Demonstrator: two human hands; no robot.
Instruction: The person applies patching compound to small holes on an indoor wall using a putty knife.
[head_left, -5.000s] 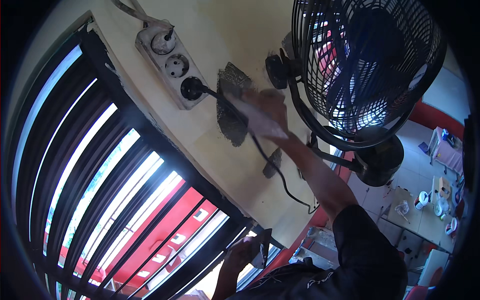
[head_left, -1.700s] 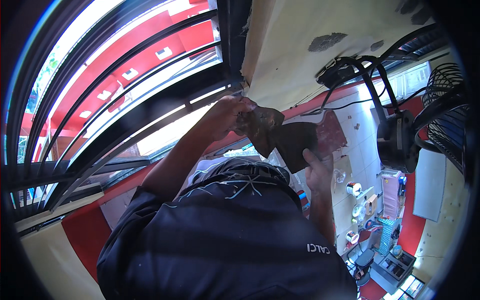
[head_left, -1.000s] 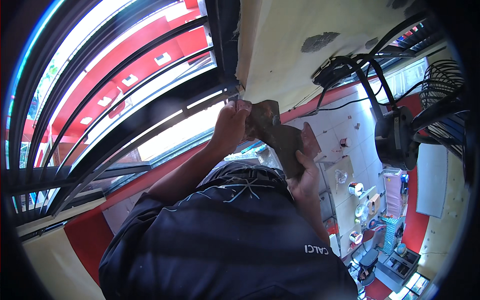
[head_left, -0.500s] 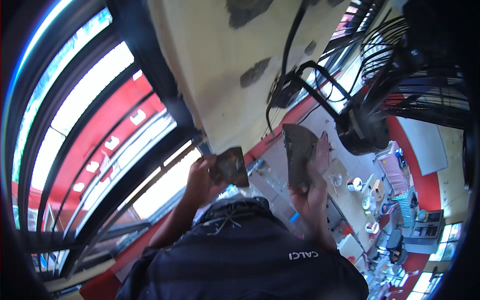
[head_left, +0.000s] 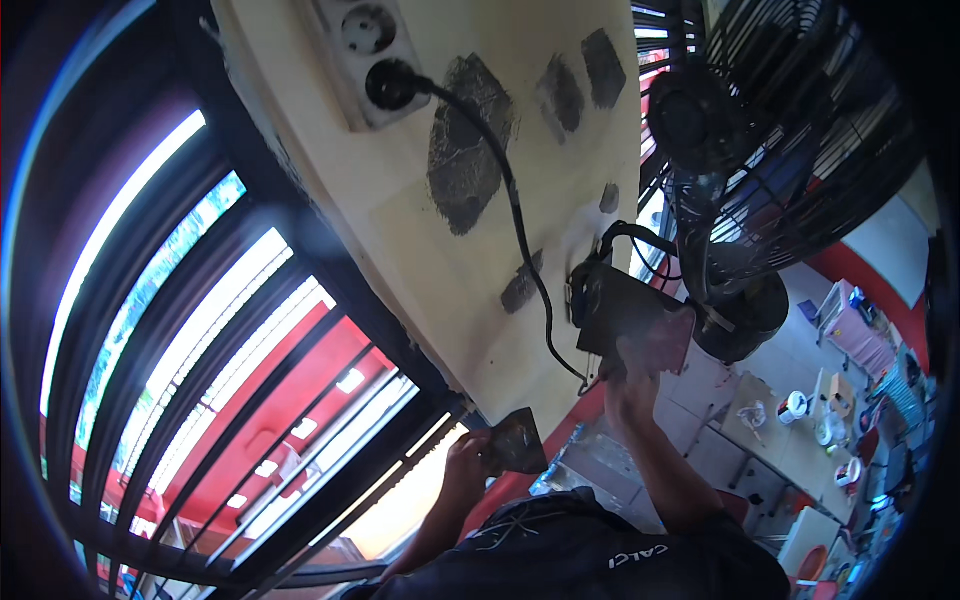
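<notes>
My left hand (head_left: 468,462) is closed round a small putty scraper (head_left: 521,442), a dark blade with a smeared face, beside the lower end of the cream wall. My right hand (head_left: 632,388), raised higher, grips a wider putty scraper (head_left: 625,318). Its face looks dark grey, with a pinkish part at the right side. This wider blade covers part of the fan's wall bracket and stands close to the wall (head_left: 420,210); whether it touches cannot be told. Several dark grey patches (head_left: 470,145) mark the wall, some of them near the socket.
A white socket (head_left: 365,60) holds a black plug, whose cable (head_left: 517,200) hangs down the wall. A black wall fan (head_left: 730,300) juts out at right. Dark window bars (head_left: 270,430) line the left. Below right, a table (head_left: 745,445) carries tubs and tools.
My view has shifted, bringing the socket and more wall patches into sight. The right hand's scraper has turned and moved up towards the fan bracket. The left hand still grips its scraper.
</notes>
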